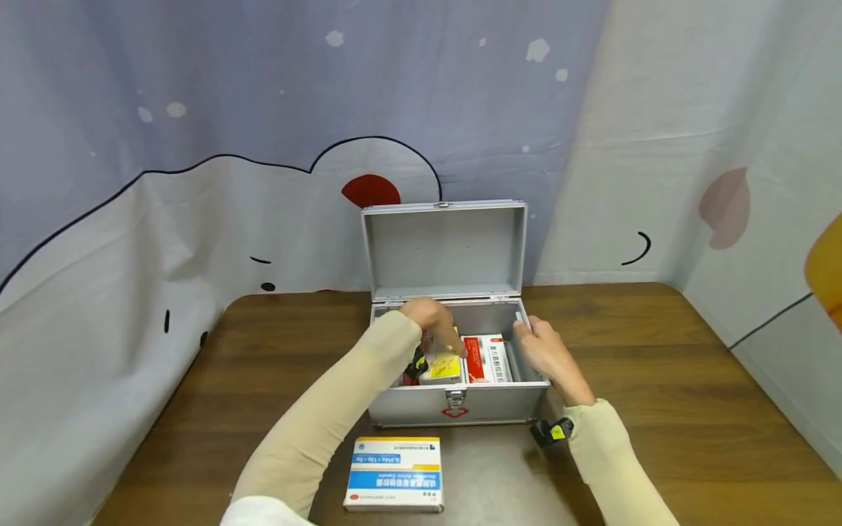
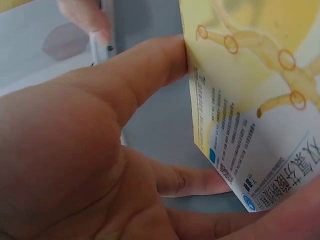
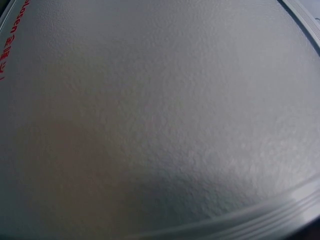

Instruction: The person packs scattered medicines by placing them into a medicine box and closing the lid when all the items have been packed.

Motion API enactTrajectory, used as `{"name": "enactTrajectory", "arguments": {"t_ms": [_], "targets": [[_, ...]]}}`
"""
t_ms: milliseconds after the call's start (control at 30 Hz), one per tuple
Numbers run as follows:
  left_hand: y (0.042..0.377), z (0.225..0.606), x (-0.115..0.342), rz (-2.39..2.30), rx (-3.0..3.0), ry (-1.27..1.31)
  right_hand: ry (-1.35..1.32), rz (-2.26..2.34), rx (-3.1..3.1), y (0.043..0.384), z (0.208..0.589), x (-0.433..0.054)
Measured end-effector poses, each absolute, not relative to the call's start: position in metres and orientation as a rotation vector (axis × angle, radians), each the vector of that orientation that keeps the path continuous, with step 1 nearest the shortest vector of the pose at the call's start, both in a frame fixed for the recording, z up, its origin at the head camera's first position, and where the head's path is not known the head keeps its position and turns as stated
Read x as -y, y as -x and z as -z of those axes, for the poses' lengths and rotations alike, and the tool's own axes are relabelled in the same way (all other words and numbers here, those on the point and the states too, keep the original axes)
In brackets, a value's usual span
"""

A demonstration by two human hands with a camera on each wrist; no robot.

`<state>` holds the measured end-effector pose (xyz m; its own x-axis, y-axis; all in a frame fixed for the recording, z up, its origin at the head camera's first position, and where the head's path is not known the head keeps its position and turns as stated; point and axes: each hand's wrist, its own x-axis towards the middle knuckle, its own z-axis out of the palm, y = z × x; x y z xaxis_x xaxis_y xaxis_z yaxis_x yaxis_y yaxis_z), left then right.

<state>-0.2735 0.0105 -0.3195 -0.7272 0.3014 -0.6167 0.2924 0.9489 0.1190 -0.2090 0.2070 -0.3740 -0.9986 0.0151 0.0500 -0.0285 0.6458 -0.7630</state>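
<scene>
A silver first-aid case point(image 1: 411, 406) stands with its lid point(image 1: 447, 252) raised. My left hand point(image 1: 430, 319) reaches down into its left half. In the left wrist view, the thumb and fingers of that hand point(image 2: 95, 125) grip a yellow-and-white medicine box point(image 2: 240, 95) by its sides. The same yellow medicine box point(image 1: 442, 368) shows under the hand in the head view. My right hand point(image 1: 551, 358) holds the right rim of the case, thumb at the inner side. The right wrist view is filled by the outer wall of the case point(image 3: 175, 100).
A red-and-white medicine box point(image 1: 490, 359) stands inside the case, right of the yellow one. On the table in front lies a blue-and-white medicine box point(image 1: 395, 475). The wooden table point(image 1: 625, 336) extends to both sides, with a printed curtain point(image 1: 263, 88) behind.
</scene>
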Motion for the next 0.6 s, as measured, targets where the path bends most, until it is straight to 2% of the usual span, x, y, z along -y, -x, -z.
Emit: {"name": "enactTrajectory", "arguments": {"t_ms": [333,600], "targets": [[0.269,0.327,-0.018,0.068,-2.427,-0.299,-0.023,-1.301,2.794,0.21,0.375,-0.203],[0.268,0.333,-0.014,-0.047,-2.446,-0.244,-0.015,-1.314,2.791,0.211,0.375,-0.202]]}}
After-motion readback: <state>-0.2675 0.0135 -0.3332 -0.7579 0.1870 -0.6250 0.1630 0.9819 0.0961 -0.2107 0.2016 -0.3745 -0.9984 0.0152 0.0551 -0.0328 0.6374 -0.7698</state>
